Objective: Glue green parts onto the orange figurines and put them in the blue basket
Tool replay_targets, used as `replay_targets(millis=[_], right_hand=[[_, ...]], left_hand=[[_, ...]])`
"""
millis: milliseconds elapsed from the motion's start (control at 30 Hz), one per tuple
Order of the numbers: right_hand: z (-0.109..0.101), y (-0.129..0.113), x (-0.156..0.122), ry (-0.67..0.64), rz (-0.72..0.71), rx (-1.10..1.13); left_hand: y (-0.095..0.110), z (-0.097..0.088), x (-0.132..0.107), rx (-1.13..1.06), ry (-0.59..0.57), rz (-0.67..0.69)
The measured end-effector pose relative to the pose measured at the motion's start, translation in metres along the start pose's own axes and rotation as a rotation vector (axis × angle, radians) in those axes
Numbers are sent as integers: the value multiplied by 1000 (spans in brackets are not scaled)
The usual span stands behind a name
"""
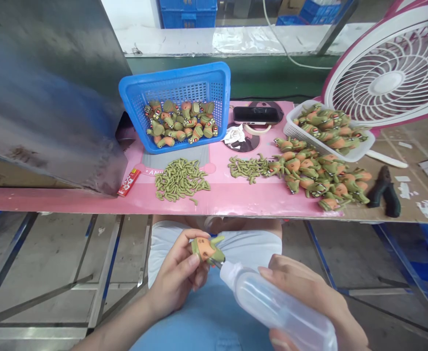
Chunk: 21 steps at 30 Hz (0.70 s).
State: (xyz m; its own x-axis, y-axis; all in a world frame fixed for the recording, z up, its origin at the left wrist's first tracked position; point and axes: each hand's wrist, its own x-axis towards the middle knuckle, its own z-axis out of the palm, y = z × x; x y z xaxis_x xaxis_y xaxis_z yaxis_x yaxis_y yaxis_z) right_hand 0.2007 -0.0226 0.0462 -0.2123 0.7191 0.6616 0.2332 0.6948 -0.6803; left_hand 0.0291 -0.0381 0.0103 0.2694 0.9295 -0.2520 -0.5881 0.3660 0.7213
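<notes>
Between the thumb and fingers of my left hand (pixel 179 273) is a small green and orange toy figure (pixel 203 248), held over my lap. My right hand (pixel 314 297) is wrapped round a translucent squeeze bottle (pixel 277 302), tilted so that its thin dark nozzle meets the figure's lower right side. Whether any liquid comes out, I cannot make out. On the table beyond my hands lie a pile of small curved green pieces (pixel 180 180), a smaller pile of the same pieces (pixel 249 167) and a heap of similar toy figures (pixel 314 175).
A blue basket (pixel 133 117) holds more figure bodies, and a white basket (pixel 356 153) holds figures. Behind the latter stands a pink and white fan (pixel 385 83). Dark-handled pliers (pixel 384 192), a phone (pixel 256 115), crumpled tissue (pixel 234 136) and a red box (pixel 129 183) lie about. A metal panel (pixel 49 92) rises at left.
</notes>
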Motion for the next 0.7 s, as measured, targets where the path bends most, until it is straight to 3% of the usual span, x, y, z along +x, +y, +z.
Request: replay_targets(millis=[333, 533, 700], right_hand=[[1, 1, -1, 36, -74, -44], [0, -1, -3, -25, -41, -8], [4, -1, -5, 23, -27, -26]], left_hand=[[0, -1, -1, 6, -1, -9], [0, -1, -1, -10, 5, -8], [-1, 0, -1, -13, 8, -7]])
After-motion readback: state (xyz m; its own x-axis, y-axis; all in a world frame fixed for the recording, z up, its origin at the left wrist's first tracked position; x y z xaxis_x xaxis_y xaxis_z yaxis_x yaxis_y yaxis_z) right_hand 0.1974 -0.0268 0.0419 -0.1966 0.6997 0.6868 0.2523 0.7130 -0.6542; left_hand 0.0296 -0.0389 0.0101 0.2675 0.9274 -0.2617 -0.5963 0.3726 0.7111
